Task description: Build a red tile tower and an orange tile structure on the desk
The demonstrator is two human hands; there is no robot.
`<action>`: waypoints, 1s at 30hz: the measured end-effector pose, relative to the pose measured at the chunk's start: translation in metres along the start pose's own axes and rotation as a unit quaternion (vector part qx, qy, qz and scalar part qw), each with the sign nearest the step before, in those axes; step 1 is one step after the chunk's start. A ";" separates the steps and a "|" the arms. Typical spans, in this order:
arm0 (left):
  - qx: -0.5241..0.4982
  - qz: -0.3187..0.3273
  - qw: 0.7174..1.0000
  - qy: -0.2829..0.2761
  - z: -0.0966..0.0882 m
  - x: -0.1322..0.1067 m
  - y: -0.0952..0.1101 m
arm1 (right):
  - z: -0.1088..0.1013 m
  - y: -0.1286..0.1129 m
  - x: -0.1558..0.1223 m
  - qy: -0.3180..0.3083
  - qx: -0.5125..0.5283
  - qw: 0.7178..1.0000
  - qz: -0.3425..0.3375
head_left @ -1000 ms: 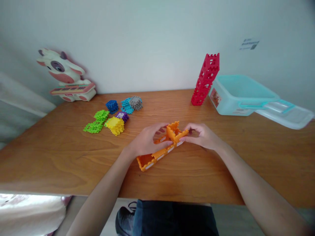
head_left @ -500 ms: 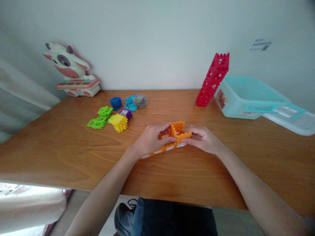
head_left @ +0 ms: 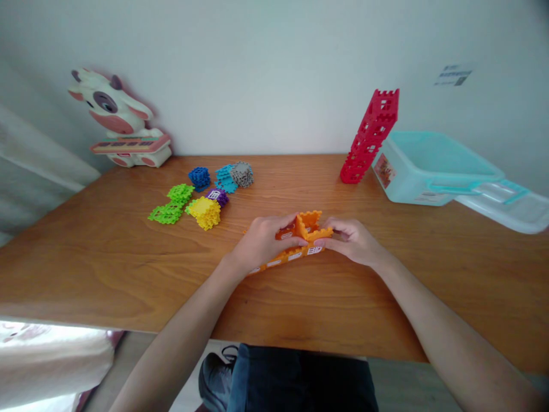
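Observation:
An orange block assembly [head_left: 305,230] of interlocking toothed panels lies on the wooden table [head_left: 128,269], a long strip with white labels running to the lower left. My left hand [head_left: 261,243] curls over its left side, fingers closed on it. My right hand [head_left: 354,241] pinches its right end, where several orange panels stand up like an open box. Both hands rest on the tabletop.
Loose block piles sit at the left: green [head_left: 169,206], yellow [head_left: 206,212], purple [head_left: 217,196], blue [head_left: 199,177], teal [head_left: 223,178], grey [head_left: 242,173]. A red block tower [head_left: 369,137] leans by a teal bin [head_left: 422,169] with its lid [head_left: 506,209]. A cow toy [head_left: 118,126] stands at the back left.
The long orange strip has swung down from a tilted hold to lie flatter on the table. Both hands keep their grip and have shifted slightly.

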State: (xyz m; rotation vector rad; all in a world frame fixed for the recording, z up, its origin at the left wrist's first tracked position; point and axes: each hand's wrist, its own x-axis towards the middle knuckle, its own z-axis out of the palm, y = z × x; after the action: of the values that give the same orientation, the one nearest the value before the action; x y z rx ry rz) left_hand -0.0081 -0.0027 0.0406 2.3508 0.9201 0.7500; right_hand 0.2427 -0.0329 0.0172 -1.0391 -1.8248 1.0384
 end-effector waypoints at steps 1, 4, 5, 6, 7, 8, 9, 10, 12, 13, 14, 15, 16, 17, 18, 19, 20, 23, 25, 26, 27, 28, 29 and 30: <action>0.001 -0.001 1.000 0.000 0.001 0.000 0.000 | 0.000 0.000 0.000 0.001 0.001 1.000 -0.001; -0.010 -0.004 1.000 0.004 0.003 0.001 0.000 | 0.000 0.000 0.000 -0.002 0.007 1.000 -0.003; -0.016 -0.005 1.000 0.005 0.004 0.001 0.000 | 0.000 0.000 0.000 -0.003 0.007 1.000 -0.003; -0.020 -0.005 1.000 0.006 0.005 0.002 0.000 | 0.000 0.000 0.001 -0.003 0.004 1.000 -0.003; -0.020 -0.006 1.000 0.007 0.005 0.002 0.000 | 0.000 0.000 0.001 -0.001 0.000 1.000 -0.002; -0.016 -0.006 1.000 0.006 0.005 0.002 0.000 | 0.000 -0.001 0.001 0.001 -0.005 1.000 0.000; -0.008 -0.005 1.000 0.003 0.004 0.002 0.000 | -0.001 -0.001 0.001 0.003 -0.012 1.000 0.000; 0.002 -0.001 1.000 -0.003 0.002 0.002 0.000 | -0.001 -0.001 0.001 0.004 -0.020 1.000 0.001; 0.019 0.009 1.000 -0.021 -0.004 0.001 -0.001 | -0.001 -0.002 0.001 0.005 -0.040 0.999 -0.002; 0.022 0.011 0.999 -0.029 -0.008 0.000 -0.001 | -0.002 -0.002 0.001 0.006 -0.053 0.999 -0.004; 0.020 0.007 0.999 -0.034 -0.012 -0.001 -0.001 | -0.002 -0.002 0.001 0.011 -0.066 0.998 -0.008; 0.010 -0.003 0.999 -0.039 -0.015 -0.003 -0.001 | -0.003 -0.002 0.001 0.022 -0.079 0.997 -0.011; -0.006 -0.019 0.999 -0.042 -0.018 -0.004 -0.002 | -0.003 -0.002 0.001 0.037 -0.089 0.995 -0.013; -0.025 -0.037 0.998 -0.045 -0.020 -0.004 -0.001 | -0.004 -0.002 0.001 0.053 -0.098 0.994 -0.014; -0.045 -0.053 0.996 -0.049 -0.021 -0.005 -0.001 | -0.005 -0.002 0.000 0.067 -0.104 0.992 -0.014; -0.064 -0.067 0.994 -0.052 -0.021 -0.005 -0.001 | -0.006 -0.002 0.000 0.078 -0.107 0.991 -0.014; -0.081 -0.080 0.992 -0.052 -0.020 -0.005 -0.001 | -0.008 -0.002 -0.001 0.083 -0.110 0.990 -0.014; -0.110 -0.107 0.988 -0.021 -0.014 -0.004 -0.005 | -0.009 -0.002 -0.003 0.061 -0.116 0.991 -0.018; -0.125 -0.112 0.986 0.004 -0.008 -0.003 -0.011 | -0.008 -0.003 -0.004 0.048 -0.120 0.991 -0.017; -0.139 -0.108 0.984 0.002 -0.005 -0.002 -0.014 | -0.006 -0.003 -0.004 0.047 -0.122 0.991 -0.015; -0.162 -0.102 0.981 -0.008 -0.003 -0.001 -0.017 | -0.004 -0.004 -0.004 0.051 -0.122 0.991 -0.012; -0.189 -0.098 0.977 -0.021 -0.001 0.000 -0.020 | -0.001 -0.005 -0.003 0.058 -0.123 0.991 -0.010; -0.212 -0.098 0.972 -0.031 0.001 0.000 -0.022 | 0.001 -0.005 -0.002 0.063 -0.123 0.990 -0.008; -0.231 -0.100 0.967 -0.037 0.002 0.001 -0.024 | 0.003 -0.006 -0.002 0.067 -0.123 0.990 -0.006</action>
State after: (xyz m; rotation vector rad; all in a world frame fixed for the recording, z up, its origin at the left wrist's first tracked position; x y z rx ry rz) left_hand -0.0170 0.0130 0.0251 1.8364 0.8293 0.7015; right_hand 0.2389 -0.0372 0.0205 -1.2109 -1.8766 0.7299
